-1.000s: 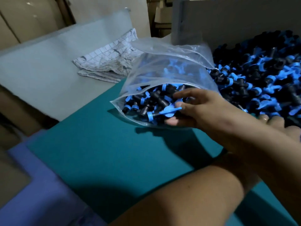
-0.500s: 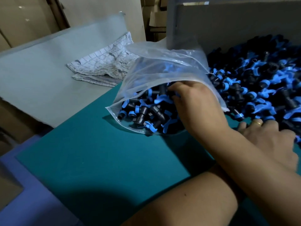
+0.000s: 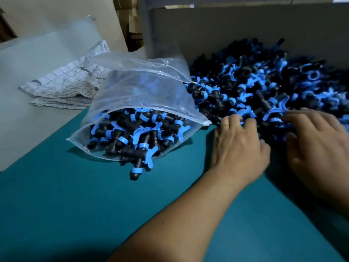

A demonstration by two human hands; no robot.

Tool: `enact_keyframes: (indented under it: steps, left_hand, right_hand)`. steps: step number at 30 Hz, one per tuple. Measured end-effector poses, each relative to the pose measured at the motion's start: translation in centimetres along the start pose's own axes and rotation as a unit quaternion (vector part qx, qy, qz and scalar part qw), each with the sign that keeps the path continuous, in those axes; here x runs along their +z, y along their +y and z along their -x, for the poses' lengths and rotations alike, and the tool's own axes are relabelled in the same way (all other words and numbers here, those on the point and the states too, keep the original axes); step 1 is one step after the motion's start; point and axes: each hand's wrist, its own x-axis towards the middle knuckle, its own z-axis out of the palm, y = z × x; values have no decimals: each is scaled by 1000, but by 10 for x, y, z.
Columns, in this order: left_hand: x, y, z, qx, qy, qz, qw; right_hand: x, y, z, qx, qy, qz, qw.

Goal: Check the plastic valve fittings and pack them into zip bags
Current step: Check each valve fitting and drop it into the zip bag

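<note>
both hands sat at the near edge of the pile of valve fittings (image 3: 264, 91), which spread away from the fingers toward the cardboard wall (image 3: 245, 25). the left hand (image 3: 238, 143) had its fingers loosely spread, tips touching fittings, gripping nothing clearly. the right hand (image 3: 319, 140) was blurred, fingers apart over the pile. the zip bag (image 3: 143, 95) lay to the left, nearer the left hand, mouth facing the person, one fitting (image 3: 137, 170) spilling out.

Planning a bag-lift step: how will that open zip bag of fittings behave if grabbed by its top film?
The zip bag is thin film, so it likely sags. Its mouth gapes, with one fitting already poking out; more would probably spill. Packed full, it looks heavy for a film grip.
</note>
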Motion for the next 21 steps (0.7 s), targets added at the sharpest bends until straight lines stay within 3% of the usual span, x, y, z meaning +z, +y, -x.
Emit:
enact_keyframes:
  steps: [6, 13, 17, 21]
  left_hand:
    - [7, -2, 1, 70, -81, -36, 994]
    - [5, -4, -1, 62, -70, 0, 996]
    - [2, -2, -2, 34, -64, 32, 997]
    - [1, -4, -1, 24, -62, 35, 997]
  right_hand:
    - [12, 14, 6, -4, -89, 32, 996]
    - [-9, 5, 15, -75, 33, -171, 982]
    - [-9, 0, 15, 21, 86, -216, 972]
    - [-1, 2, 16, 124, 2, -170, 978]
